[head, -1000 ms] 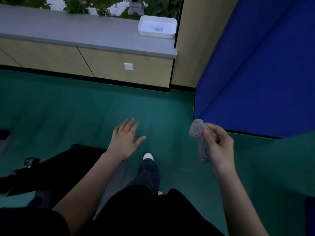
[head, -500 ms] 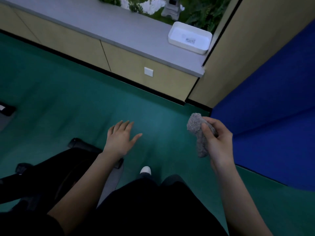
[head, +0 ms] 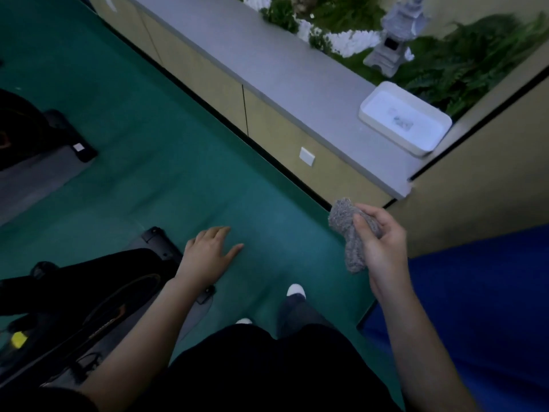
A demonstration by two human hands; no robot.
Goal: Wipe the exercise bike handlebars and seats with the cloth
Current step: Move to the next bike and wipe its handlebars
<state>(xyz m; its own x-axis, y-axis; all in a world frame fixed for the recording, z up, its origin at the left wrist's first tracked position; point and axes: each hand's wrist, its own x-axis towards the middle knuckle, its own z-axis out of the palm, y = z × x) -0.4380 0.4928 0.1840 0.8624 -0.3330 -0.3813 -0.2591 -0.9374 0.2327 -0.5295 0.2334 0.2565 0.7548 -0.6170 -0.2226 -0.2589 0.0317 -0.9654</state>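
Green floor (head: 193, 179), right hand (head: 383, 248) gripping cloth (head: 346, 230)

Cloth (head: 350, 233) sits in the right hand (head: 383, 248) grip. Left hand (head: 208, 254) left of the grip, well apart. Exercise bike (head: 74, 289) farther left, under the left forearm. Ledge (head: 267, 63) just behind the grip, tray (head: 383, 107) on it. Padded panel (head: 475, 307) right of the grip. Shoe (head: 296, 289) below, between both hands.
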